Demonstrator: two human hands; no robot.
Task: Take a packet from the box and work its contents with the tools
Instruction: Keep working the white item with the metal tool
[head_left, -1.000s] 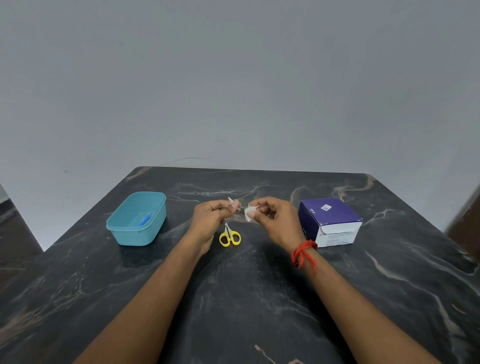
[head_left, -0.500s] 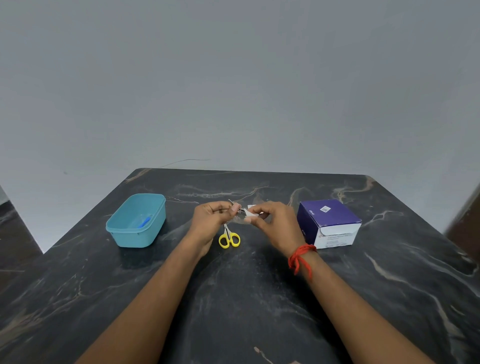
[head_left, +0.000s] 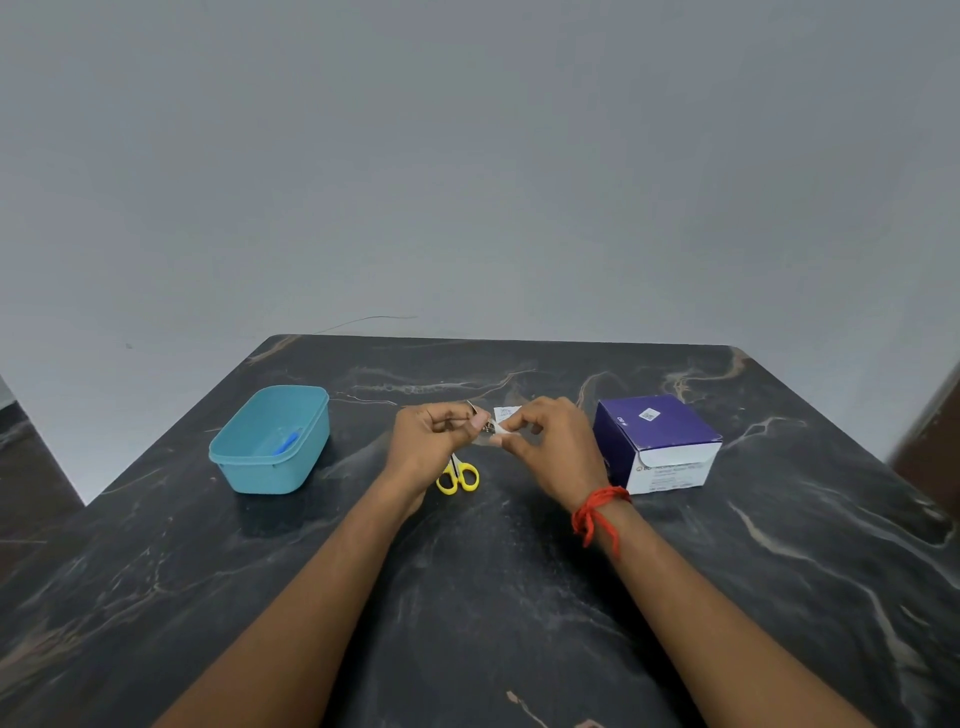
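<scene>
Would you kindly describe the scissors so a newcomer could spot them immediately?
On the dark marble table, look between the teal tub and the purple box. The scissors lie partly hidden under the left hand, the only thing with bright yellow loop handles.

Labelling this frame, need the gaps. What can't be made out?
All head view.
- Hidden by the left hand: most of the metal tool it grips (only a thin tip shows) and the scissors blades.
- Partly covered by the right hand, too small: the packet contents.
- Too small: the box label print; the blue item in the teal tub.
</scene>
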